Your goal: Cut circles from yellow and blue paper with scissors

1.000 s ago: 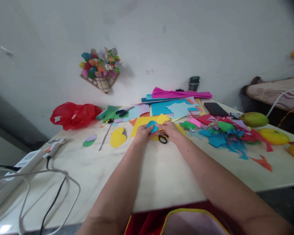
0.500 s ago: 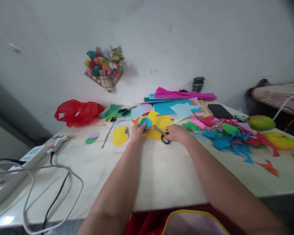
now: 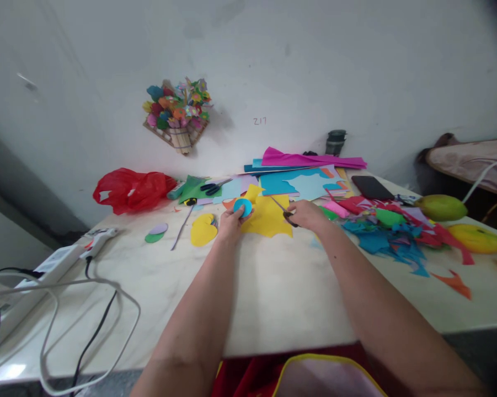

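L hand (image 3: 230, 223) has a blue disc (image 3: 242, 207) pinched, thumb on top, at the left side of the yellow sheet (image 3: 270, 220), approx. mid-table; the hold leaves most of the rim free, prob. so the outline can be seen & reached. R hand (image 3: 306, 215) is curled round the handles of the scissors (image 3: 290, 217), blades pointing far & left over the sheet; can't tell if fingers are thru the loops. Yellow cutouts (image 3: 202, 230) lie piled just left of L hand, w/ a lilac disc (image 3: 160, 227) & green disc (image 3: 154, 238) overlapping farther left, presumably kept apart from the scrap heap (image 3: 383, 240) on the right.

Re room: most is on the near side, b/w the hands & the near edge of the table (image 3: 281, 309), tho both forearms cross it. To the right, scraps come close to R hand, so a wide swing there could drag them. Far side's tighter: blue sheet (image 3: 273, 181) etc. sit just beyond the yellow one. Power strip (image 3: 58, 270) is well apart, near left.
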{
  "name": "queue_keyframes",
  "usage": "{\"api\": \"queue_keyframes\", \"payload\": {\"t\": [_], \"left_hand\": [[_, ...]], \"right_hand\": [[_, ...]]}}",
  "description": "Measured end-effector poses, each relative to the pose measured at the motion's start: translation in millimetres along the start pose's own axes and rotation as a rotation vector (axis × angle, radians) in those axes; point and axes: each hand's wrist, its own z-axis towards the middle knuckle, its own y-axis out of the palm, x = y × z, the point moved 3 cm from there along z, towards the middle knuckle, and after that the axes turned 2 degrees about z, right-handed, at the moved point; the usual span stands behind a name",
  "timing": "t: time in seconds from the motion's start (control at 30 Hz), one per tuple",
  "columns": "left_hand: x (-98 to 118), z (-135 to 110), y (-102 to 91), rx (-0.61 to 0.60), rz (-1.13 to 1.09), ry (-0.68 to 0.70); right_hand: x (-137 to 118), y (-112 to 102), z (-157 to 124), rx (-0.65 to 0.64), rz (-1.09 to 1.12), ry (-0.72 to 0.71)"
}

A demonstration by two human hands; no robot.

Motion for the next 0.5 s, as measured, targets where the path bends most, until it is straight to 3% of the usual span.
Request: {"api": "queue_keyframes", "payload": {"t": [0.1,0.23,0.33,0.5], "left_hand": [[-1.2,2.0,-1.2,0.002,-0.030,0.007],[-1.9,3.0,-1.4,0.008,-0.019,0.002],[-1.6,2.6,-0.5,-0.007,0.002,0.004],[-3.1,3.4,-0.7,-0.036,0.009,0.004]], "right_hand": [[6.3,-1.3,3.8,0.000,0.481,0.071],[6.5,-0.8,3.6,-0.048,0.968,-0.003],[5.7,0.4,0.6,-0.206,1.006,-0.087],[10.0,6.2,-3.5,-0.461,0.884,-0.138]]}}
